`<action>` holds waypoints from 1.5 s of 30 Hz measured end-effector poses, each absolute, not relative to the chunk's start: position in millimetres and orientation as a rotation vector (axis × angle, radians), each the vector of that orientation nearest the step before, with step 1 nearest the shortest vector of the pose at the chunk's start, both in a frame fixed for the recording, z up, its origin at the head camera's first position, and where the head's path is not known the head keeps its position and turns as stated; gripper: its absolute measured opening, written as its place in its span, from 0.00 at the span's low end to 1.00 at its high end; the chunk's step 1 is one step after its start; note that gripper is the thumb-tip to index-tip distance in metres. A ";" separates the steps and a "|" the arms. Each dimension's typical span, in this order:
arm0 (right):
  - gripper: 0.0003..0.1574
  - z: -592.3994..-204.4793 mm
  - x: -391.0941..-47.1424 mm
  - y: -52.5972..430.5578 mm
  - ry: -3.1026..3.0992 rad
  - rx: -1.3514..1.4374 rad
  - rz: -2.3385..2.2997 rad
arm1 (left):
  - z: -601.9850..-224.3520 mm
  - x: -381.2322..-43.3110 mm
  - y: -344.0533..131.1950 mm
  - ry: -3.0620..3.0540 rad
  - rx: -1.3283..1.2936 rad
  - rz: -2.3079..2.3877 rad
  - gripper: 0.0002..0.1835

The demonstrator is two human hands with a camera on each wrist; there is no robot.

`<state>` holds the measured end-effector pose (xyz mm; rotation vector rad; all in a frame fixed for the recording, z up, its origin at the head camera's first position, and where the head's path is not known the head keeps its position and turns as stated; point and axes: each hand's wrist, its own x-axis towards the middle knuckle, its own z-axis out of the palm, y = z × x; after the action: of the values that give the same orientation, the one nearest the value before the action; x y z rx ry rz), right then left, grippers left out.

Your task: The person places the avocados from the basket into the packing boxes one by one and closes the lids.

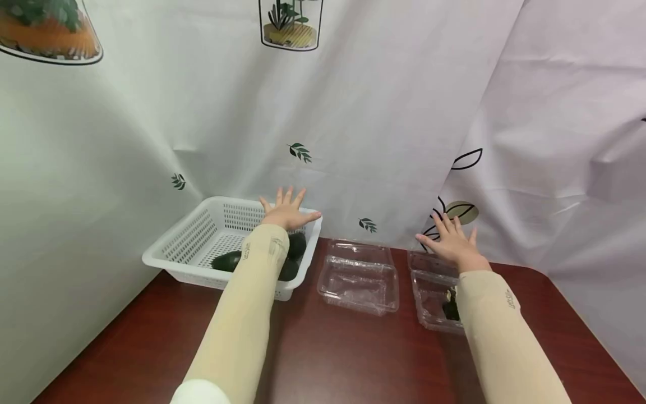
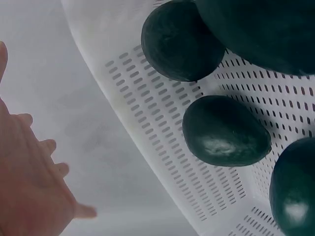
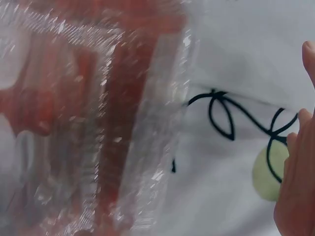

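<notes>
My left hand [image 1: 288, 215], fingers spread, is over the far right rim of a white perforated plastic basket [image 1: 169, 268] and holds nothing. Several smooth, dark green, avocado-like fruits [image 2: 225, 132] lie in the basket, partly hidden by my left forearm in the head view. Above the raised lid of the right-hand clear plastic container [image 1: 426, 306], my right hand [image 1: 456, 245] spreads its fingers, also holding nothing. Inside that container sits a small black thing [image 1: 451, 310] with a pale bit on top, partly covered by my right sleeve.
Between my arms, a second clear plastic container [image 1: 358, 285] stands with its lid open toward the back. Everything rests on a dark red-brown table [image 1: 353, 359]. A white printed cloth [image 1: 363, 129] hangs close behind and at the sides.
</notes>
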<state>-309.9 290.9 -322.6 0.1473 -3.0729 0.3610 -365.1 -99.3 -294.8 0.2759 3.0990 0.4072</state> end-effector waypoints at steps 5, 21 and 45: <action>0.55 -301.4 -313.9 277.4 -2.977 0.198 0.513 | -279.6 -361.3 -102.2 3.075 0.326 0.523 0.46; 0.37 -339.2 -286.1 204.2 -2.634 0.012 1.608 | -259.2 -360.2 -148.8 2.931 0.362 0.593 0.32; 0.38 -400.4 -264.3 179.0 -2.444 -0.222 1.881 | -274.2 -360.3 -195.6 2.747 0.140 0.506 0.34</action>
<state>-264.3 179.0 -400.4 -0.2220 -2.4440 1.8814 -360.3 -195.6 -274.2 0.1401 2.7468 0.5065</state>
